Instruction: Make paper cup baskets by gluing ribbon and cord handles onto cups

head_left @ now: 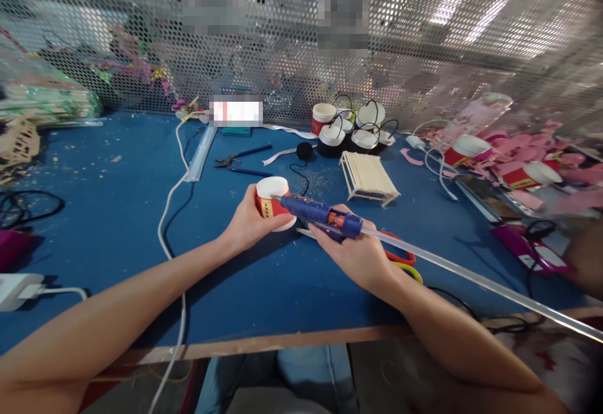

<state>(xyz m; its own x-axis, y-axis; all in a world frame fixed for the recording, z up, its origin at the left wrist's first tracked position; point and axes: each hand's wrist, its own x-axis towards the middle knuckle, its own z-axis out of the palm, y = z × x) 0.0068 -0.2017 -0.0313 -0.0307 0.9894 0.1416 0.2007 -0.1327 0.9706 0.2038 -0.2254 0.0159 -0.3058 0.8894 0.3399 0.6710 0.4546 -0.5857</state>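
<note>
Blue felt table (117, 225), paper cup (272, 200), plastic glue gun (325, 215)

Both forearms are bare with no sleeves, watch or rings showing, and blue jeans (301, 373) cover the lap.

open mat (117, 213) left, pliers (235, 163) behind

Blue matt cloth-like covering on the surface (117, 213), with a bare wooden edge at six o'clock. The paper cup (272, 201) looks smooth and slightly glossy — the glue gun (325, 216) is blue plastic, its glue stick (471, 276) translucent, shiny. Pale wooden sticks make the little frame (368, 176) — perforated metal mesh (424, 56) at twelve o'clock.
</note>
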